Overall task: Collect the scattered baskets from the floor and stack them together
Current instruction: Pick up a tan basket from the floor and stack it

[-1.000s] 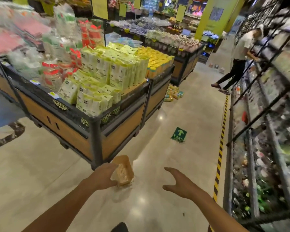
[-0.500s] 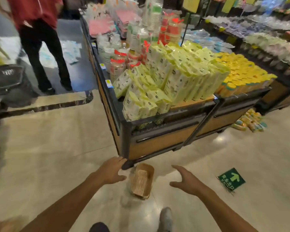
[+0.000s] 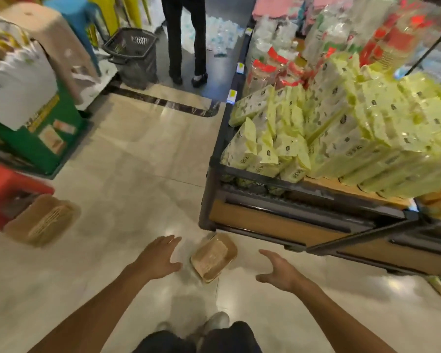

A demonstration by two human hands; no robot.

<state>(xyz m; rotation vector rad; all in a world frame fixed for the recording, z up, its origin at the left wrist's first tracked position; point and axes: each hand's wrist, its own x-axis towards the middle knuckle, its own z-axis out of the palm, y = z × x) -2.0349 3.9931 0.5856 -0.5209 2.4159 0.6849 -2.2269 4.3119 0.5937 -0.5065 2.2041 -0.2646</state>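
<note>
Both hands empty. Left hand (image 3: 161, 258) was spread flat, fingers straight, hanging over the floor (image 3: 127, 161); right hand (image 3: 278, 272) had its grip open too, fingers loosely spread, thumb out. Neither touched anything.

Small wicker basket (image 3: 213, 256) lay on the floor between the two hands, slightly ahead of them, just beside the left fingertips and a bit further from the right. So left hand was the nearer one. Its long axis ran diagonally, from near-left to far-right, far end almost at the corner of the display stand (image 3: 278, 225). It looked tipped rather than sitting flat; cannot tell which face was up. Nothing seen inside it.

Second, larger wicker basket (image 3: 42, 219) sat well off to the left of the left hand, against a red stool (image 3: 8, 187), blurred, contents unclear.

Judgement: reach for the small basket was under way; closing both hands in from either side would suit, stacking not yet begun.

Dark shopping basket (image 3: 133, 56) stood far ahead, beside a standing person's legs (image 3: 186, 39). Display stand held yellow-green packets (image 3: 341, 138).
</note>
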